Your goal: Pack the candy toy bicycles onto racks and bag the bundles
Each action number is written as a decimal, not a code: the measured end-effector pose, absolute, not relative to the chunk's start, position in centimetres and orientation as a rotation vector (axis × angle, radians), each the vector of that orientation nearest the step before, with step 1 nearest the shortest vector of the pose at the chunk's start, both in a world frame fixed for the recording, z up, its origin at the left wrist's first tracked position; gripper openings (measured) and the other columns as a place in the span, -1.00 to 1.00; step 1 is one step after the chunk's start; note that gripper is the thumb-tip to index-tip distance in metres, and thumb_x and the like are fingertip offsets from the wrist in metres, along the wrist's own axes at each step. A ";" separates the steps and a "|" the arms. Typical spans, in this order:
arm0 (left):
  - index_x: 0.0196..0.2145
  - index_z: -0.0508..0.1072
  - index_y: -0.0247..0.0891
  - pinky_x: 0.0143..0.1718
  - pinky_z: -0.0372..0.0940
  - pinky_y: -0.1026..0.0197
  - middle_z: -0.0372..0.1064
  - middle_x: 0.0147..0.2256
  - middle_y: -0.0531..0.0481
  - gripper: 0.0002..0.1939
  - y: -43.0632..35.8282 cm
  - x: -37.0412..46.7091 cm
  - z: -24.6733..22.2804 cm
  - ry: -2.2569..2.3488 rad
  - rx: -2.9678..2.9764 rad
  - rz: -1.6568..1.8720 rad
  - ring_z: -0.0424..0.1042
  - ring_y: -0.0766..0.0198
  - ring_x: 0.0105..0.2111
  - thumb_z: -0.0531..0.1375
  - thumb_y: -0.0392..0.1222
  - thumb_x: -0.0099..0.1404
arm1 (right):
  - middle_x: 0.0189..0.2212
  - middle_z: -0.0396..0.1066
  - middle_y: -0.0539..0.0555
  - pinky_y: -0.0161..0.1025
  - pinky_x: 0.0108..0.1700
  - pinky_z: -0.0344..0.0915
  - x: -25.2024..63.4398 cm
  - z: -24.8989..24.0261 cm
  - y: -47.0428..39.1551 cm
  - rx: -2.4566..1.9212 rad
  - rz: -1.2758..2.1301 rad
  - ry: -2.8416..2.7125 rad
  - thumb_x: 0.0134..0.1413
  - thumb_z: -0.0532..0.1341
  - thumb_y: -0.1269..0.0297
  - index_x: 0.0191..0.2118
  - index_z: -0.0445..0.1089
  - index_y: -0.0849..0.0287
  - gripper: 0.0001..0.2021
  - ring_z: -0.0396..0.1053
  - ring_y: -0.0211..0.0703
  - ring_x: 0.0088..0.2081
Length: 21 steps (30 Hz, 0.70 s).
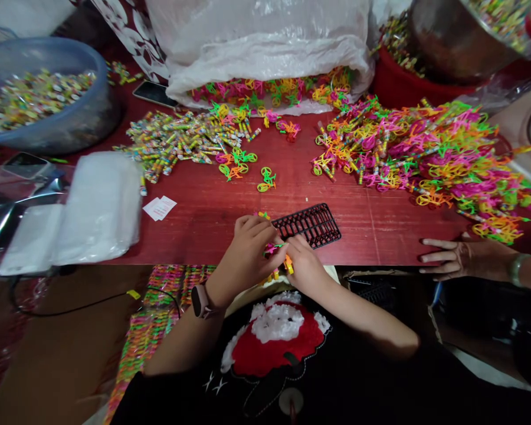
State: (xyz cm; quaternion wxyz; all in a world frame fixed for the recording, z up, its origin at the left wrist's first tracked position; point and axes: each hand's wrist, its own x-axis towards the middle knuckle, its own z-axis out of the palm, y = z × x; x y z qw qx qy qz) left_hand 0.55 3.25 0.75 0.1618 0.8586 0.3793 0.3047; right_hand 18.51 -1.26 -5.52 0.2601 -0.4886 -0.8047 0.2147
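Observation:
My left hand (252,245), with a watch on its wrist, is curled at the table's front edge. Against it my right hand (307,265) is bent inward, fingertips meeting the left's. Between them show small plastic toy pieces (272,249) in pink and green, and an orange-yellow piece (288,264) by the right fingers. Their exact shape is partly covered by my fingers. A black abacus-like frame (310,226) lies flat just beyond my hands. Farther back on the table are loose toy bicycles (266,179) in bright colours.
Candy-like printed tubes (181,141) are heaped at back left, bicycles with tubes (425,147) at right. A white sack (265,53) spills more bicycles. Around stand a blue basin (101,88), plastic bags (100,206) and paper slips (160,208). Another person's hand (451,260) rests at right.

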 end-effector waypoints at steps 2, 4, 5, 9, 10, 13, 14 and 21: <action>-0.33 0.33 -0.18 0.00 0.22 -0.02 0.52 -0.24 -0.04 -0.84 3.3 0.3 0.8 1.074 2.440 0.854 0.42 0.12 -0.16 0.25 -0.22 0.39 | -0.26 0.37 0.16 -0.03 -0.09 0.29 18.4 -5.4 -1.2 -1.333 0.563 -2.207 -0.05 0.15 0.69 -0.25 0.35 0.13 -0.69 0.21 0.08 -0.15; -0.33 0.33 -0.18 0.00 0.22 -0.02 0.52 -0.23 -0.06 -0.84 3.4 0.1 0.8 1.067 2.443 0.832 0.43 0.11 -0.14 0.24 -0.21 0.40 | -0.26 0.37 0.17 -0.02 -0.08 0.29 18.4 -5.4 -1.1 -1.341 0.553 -2.228 -0.05 0.16 0.69 -0.26 0.37 0.14 -0.70 0.21 0.08 -0.14; -0.33 0.33 -0.19 0.00 0.22 -0.02 0.52 -0.22 -0.07 -0.84 3.4 0.0 0.8 1.066 2.446 0.820 0.43 0.10 -0.13 0.24 -0.20 0.40 | -0.26 0.37 0.17 -0.02 -0.07 0.29 18.4 -5.5 -1.0 -1.337 0.554 -2.233 -0.04 0.17 0.68 -0.26 0.37 0.15 -0.71 0.22 0.08 -0.14; -0.33 0.34 -0.19 0.01 0.21 -0.02 0.52 -0.22 -0.08 -0.84 3.4 -0.3 0.9 1.062 2.442 0.794 0.43 0.08 -0.10 0.24 -0.20 0.41 | -0.30 0.38 0.14 -0.06 -0.12 0.28 18.9 -6.3 -0.7 -1.237 0.606 -2.193 0.11 0.18 0.60 -0.29 0.40 0.16 -0.82 0.25 0.03 -0.18; -0.33 0.33 -0.19 0.00 0.21 -0.02 0.52 -0.23 -0.07 -0.84 3.4 -0.3 0.9 1.057 2.440 0.800 0.43 0.08 -0.11 0.24 -0.20 0.42 | -0.30 0.39 0.13 -0.07 -0.12 0.28 19.0 -6.5 -0.7 -1.214 0.615 -2.173 0.15 0.18 0.56 -0.29 0.41 0.16 -0.85 0.26 0.01 -0.19; -0.32 0.34 -0.19 0.00 0.20 -0.01 0.51 -0.24 -0.07 -0.85 3.3 -0.4 0.8 1.035 2.431 0.837 0.43 0.08 -0.11 0.24 -0.21 0.41 | -0.20 0.46 0.16 -0.06 -0.09 0.28 19.1 -7.1 -0.8 -1.178 0.636 -2.114 0.22 0.19 0.48 -0.21 0.46 0.17 -0.88 0.30 0.01 -0.14; -0.32 0.34 -0.20 0.00 0.20 -0.01 0.51 -0.24 -0.07 -0.86 3.2 -0.5 0.8 1.032 2.425 0.846 0.43 0.08 -0.11 0.24 -0.22 0.41 | -0.17 0.48 0.16 -0.06 -0.08 0.29 19.1 -7.2 -0.9 -1.178 0.650 -2.090 0.23 0.19 0.47 -0.18 0.47 0.16 -0.86 0.31 0.02 -0.12; -0.32 0.35 -0.19 0.03 0.19 -0.03 0.50 -0.23 -0.05 -0.87 3.3 -0.7 0.5 1.003 2.426 0.810 0.44 0.07 -0.09 0.24 -0.21 0.39 | -0.33 0.47 0.12 -0.07 -0.10 0.31 19.1 -7.3 -0.6 -1.127 0.755 -2.046 0.32 0.15 0.45 -0.26 0.52 0.13 -0.80 0.29 0.00 -0.16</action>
